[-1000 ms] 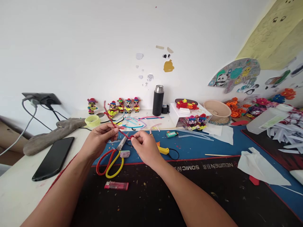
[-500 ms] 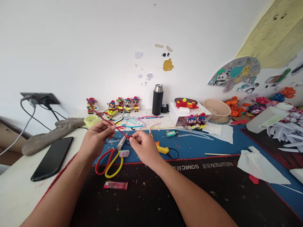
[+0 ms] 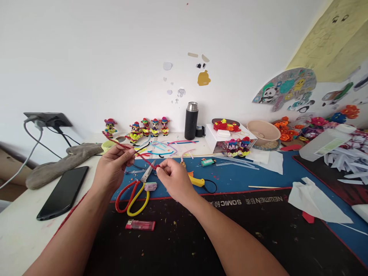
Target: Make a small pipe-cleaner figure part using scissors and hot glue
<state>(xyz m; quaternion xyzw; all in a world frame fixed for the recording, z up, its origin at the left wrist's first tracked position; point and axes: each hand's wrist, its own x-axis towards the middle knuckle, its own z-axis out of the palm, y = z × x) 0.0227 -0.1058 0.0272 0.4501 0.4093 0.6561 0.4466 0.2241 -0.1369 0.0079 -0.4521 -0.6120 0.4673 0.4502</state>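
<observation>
A red twisted pipe cleaner [image 3: 146, 158] stretches between my two hands above the mat. My left hand [image 3: 112, 166] pinches it between thumb and fingers, and its free end sticks out up and to the left. My right hand [image 3: 175, 180] is closed on the other end, with the fingertips partly hidden. Another red strand [image 3: 71, 212] runs beside my left forearm toward the lower left. Below my hands lie scissors [image 3: 143, 181] with red and yellow handles, a small purple block [image 3: 151, 186] touching them, and a pink lighter [image 3: 140, 225].
A black phone [image 3: 63, 193] and driftwood [image 3: 64, 163] lie left. Several small figures [image 3: 135, 133], loose coloured pipe cleaners [image 3: 161, 152] and a black thermos [image 3: 191, 122] stand or lie behind. Rightward are a yellow-handled tool [image 3: 198, 182], a white box [image 3: 211, 141] and tissue [image 3: 316, 201].
My left hand has shifted slightly left, farther from my right hand. The pipe cleaner's free end has moved left and a little lower. My right hand has stayed nearly in place.
</observation>
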